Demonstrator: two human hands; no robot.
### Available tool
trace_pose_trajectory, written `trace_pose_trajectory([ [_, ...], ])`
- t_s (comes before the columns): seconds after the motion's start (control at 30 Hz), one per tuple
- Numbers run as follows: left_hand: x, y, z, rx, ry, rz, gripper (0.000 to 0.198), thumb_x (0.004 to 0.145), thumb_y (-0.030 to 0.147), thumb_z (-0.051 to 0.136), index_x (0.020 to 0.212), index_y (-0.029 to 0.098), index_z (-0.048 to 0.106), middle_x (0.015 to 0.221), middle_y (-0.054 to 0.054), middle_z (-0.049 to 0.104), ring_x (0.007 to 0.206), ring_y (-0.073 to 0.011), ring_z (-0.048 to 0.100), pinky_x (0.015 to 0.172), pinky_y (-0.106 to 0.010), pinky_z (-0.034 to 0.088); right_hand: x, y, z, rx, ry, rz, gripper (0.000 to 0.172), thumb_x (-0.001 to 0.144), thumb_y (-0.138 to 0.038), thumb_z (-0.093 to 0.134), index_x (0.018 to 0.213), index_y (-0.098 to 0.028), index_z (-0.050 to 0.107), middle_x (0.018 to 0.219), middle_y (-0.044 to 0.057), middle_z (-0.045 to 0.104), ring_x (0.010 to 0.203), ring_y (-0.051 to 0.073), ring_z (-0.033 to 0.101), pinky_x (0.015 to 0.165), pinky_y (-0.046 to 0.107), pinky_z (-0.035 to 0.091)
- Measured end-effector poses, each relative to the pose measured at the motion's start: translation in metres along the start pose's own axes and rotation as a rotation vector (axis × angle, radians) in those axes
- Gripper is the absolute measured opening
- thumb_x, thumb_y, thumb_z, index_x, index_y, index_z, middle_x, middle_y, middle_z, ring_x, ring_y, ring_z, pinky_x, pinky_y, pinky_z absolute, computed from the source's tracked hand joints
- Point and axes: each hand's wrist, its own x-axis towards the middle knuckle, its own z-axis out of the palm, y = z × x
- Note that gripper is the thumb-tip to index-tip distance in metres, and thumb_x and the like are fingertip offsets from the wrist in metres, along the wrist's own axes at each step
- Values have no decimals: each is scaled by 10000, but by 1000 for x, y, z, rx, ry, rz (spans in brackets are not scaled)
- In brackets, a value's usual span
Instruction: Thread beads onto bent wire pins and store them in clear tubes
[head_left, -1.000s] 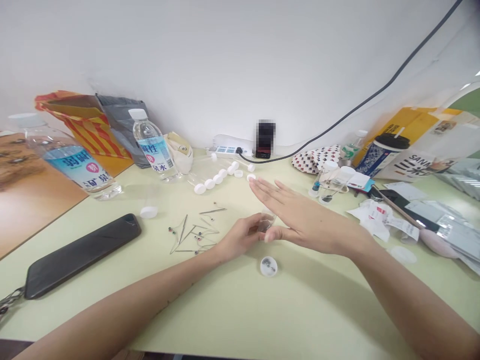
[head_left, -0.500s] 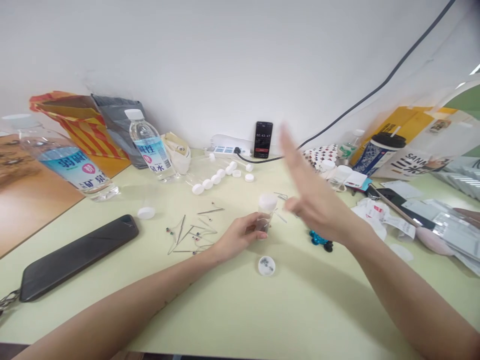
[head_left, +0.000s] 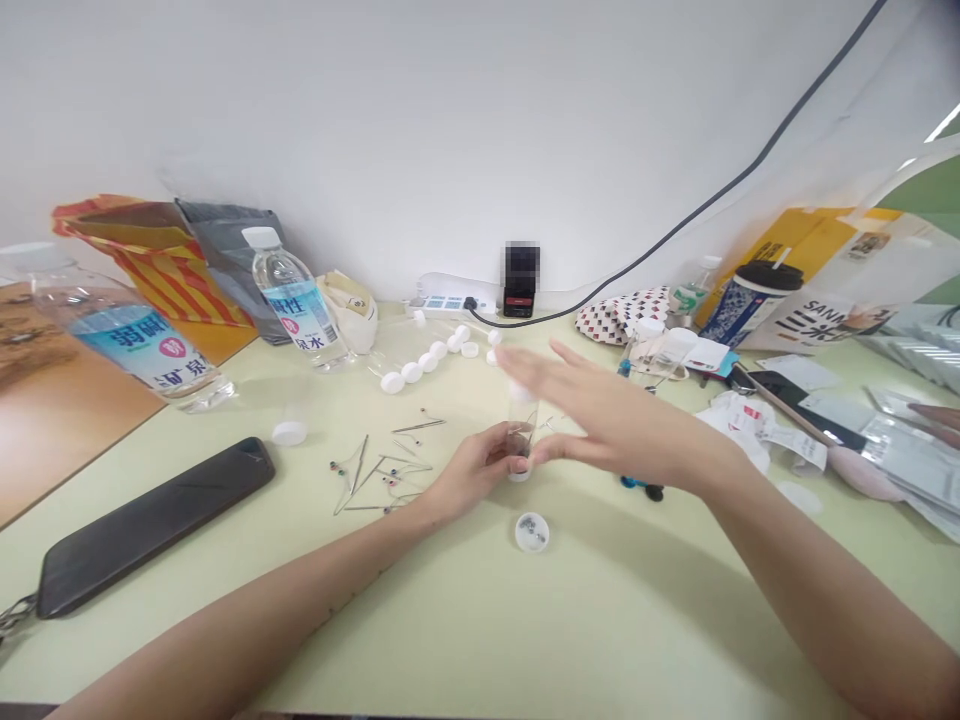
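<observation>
My left hand is closed around the lower part of a clear plastic tube that stands upright, with thin metal pieces visible inside. My right hand is open, fingers stretched out over the top of the tube and partly hiding its white cap; whether the palm touches the cap I cannot tell. Just in front of the tube, an upturned white cap holds several small shiny bits. To the left of my left hand lie several thin metal rods and bent wires with small coloured ends.
Several white-capped clear tubes lie near the power strip. On the left are a black phone and two water bottles. Small blue and black pieces sit beyond my right wrist. A cup and packaging crowd the right side.
My right hand has come down and left, from raised beside the tube to over its top. My left hand keeps its hold on the tube.
</observation>
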Motion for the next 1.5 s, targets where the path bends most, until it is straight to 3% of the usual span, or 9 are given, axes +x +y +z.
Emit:
trace_pose_trajectory([
  [0.2,0,-4,0,-39,-8,-13,393,859,308,562,1236,201,531,1012,-59,644,987,-201,580,898,-335,427,-1,2,-7,-30,458,122,746,935,-580,300,1488,-305,-119,1575,-41,-76,1441,279,-2,1165,520,125],
  [0.4,1,-4,-1,-48,0,-16,391,849,339,580,1207,186,542,1044,-76,651,956,-208,596,858,-332,446,-7,11,1,82,-65,104,713,930,-570,351,1508,-293,40,1564,-11,147,1419,261,200,1145,448,256],
  [0.57,1,-3,0,-64,-14,-34,374,840,286,584,1201,194,554,1033,-66,645,998,-207,586,889,-338,435,-8,10,-12,15,370,163,593,968,-519,277,1499,-299,135,1573,-43,104,1439,212,123,1170,428,189],
  [0.67,1,-2,1,-51,-19,-22,371,838,275,583,1200,197,554,995,-53,639,966,-200,585,864,-331,441,1,4,-1,-21,542,202,656,967,-512,273,1509,-250,12,1582,-6,-11,1447,231,23,1172,457,159],
  [0.83,0,2,1,38,-11,36,214,839,320,579,979,163,620,930,-48,634,848,-185,575,780,-308,445,8,-4,17,-5,38,28,680,947,-474,391,1501,-171,141,1553,90,199,1420,226,206,1173,436,175],
  [1.0,-1,3,2,-30,0,0,197,833,286,581,1000,182,588,899,-27,605,838,-166,562,773,-287,438,4,-3,11,-71,258,207,589,943,-401,445,1460,-193,255,1491,85,346,1350,247,344,1072,407,355],
  [1.17,-2,0,4,61,-3,4,251,848,322,564,1057,184,580,902,-35,619,815,-169,578,739,-285,456,4,5,21,-19,66,269,303,933,-281,458,1227,-219,504,1184,71,597,881,218,636,777,372,499],
  [1.33,0,8,-19,421,223,150,374,857,402,548,1188,228,559,1205,-86,607,1088,-241,569,951,-373,434,-2,25,6,-110,217,323,269,912,-247,502,1178,-212,520,1170,70,575,867,202,620,766,337,476],
  [1.5,8,17,-88,826,673,229,259,885,340,470,1052,199,609,1077,-79,620,911,-217,600,844,-354,478,-15,67,-10,-436,389,485,302,903,-185,469,1193,-194,549,1138,103,605,923,263,589,734,369,450],
])
